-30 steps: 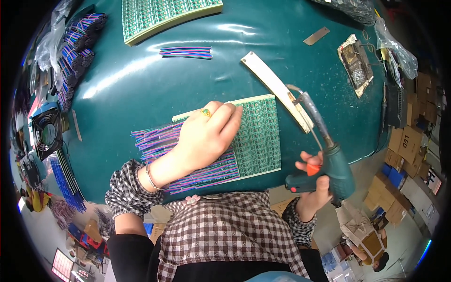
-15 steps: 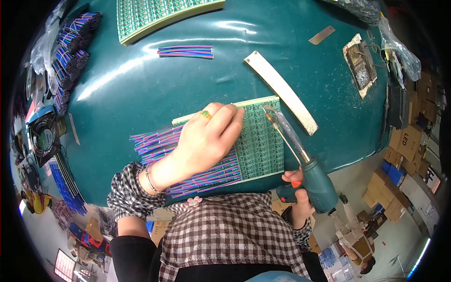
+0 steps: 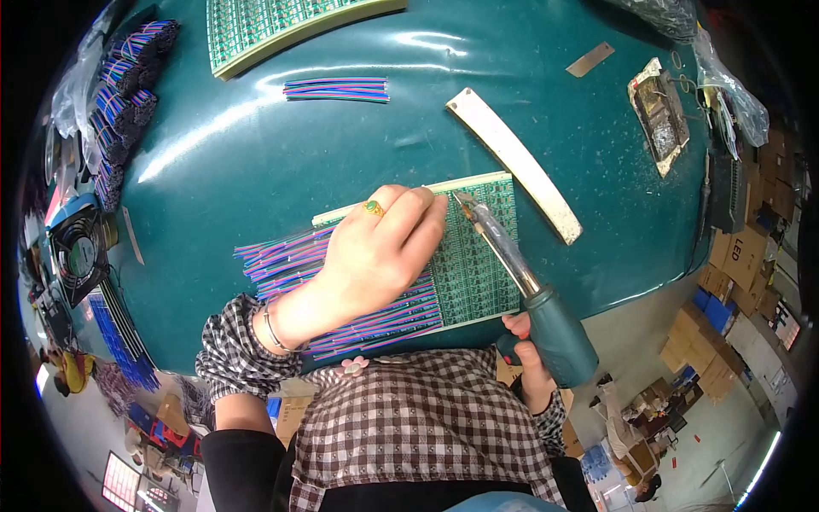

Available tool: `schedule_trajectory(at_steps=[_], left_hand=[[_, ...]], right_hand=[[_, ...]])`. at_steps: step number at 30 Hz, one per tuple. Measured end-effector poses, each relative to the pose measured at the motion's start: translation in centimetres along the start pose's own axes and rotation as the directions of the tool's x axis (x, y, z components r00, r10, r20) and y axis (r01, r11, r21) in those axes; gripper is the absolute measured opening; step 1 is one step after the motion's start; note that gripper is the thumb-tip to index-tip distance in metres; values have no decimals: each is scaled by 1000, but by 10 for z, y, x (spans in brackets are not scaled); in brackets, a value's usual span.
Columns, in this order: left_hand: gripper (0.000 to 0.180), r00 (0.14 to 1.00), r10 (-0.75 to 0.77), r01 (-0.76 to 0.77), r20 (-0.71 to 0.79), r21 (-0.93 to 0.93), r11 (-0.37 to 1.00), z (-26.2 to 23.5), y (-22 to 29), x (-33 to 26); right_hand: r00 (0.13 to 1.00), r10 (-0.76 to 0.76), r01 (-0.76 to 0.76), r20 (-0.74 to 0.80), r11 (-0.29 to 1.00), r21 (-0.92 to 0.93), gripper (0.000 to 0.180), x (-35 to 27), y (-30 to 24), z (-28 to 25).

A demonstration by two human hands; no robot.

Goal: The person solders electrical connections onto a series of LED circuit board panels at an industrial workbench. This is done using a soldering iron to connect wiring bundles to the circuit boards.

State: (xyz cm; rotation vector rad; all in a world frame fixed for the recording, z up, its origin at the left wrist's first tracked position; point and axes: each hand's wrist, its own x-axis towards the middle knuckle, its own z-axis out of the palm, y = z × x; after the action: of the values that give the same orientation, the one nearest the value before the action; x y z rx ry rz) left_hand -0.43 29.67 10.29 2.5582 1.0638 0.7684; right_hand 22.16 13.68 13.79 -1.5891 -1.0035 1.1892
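While the left hand (image 3: 375, 256) lay flat, palm down and fingers spread, on the green circuit panel (image 3: 473, 256), it pressed the panel and the coloured wires (image 3: 290, 260) fanned out at the panel's left edge against the dark green worktop (image 3: 256, 162). Its grip closed around nothing; it only bore down, a ring with a green stone showing on one finger. The right hand (image 3: 529, 358), at the near edge of the worktop, was wrapped tight round the teal handle of a soldering iron (image 3: 520, 282), whose metal barrel slanted up and left so that the tip met the panel near its upper edge, just beside the left fingertips (image 3: 431, 213). A pale curved strip (image 3: 512, 162) lay just beyond the panel to the right. Farther back rested a short bundle of cut wires (image 3: 337, 89) and another green panel (image 3: 290, 26). More wire bundles (image 3: 128, 94) were stacked along the left rim, with a small fan (image 3: 77, 256) below them, and a tray with a sponge (image 3: 659, 115) sat at the far right.
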Motion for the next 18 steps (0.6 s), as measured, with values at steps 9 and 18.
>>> schedule_trajectory(at_steps=[9,18], left_hand=[[40,999,-40,40,-5,-35,999,-1,3,5],[40,999,-32,32,-19,-34,999,1,3,5]], right_hand=[[1000,18,-18,-16,1000,6,62,-1,5,-1],[1000,26,-26,16,1000,11,58,4,1,2]])
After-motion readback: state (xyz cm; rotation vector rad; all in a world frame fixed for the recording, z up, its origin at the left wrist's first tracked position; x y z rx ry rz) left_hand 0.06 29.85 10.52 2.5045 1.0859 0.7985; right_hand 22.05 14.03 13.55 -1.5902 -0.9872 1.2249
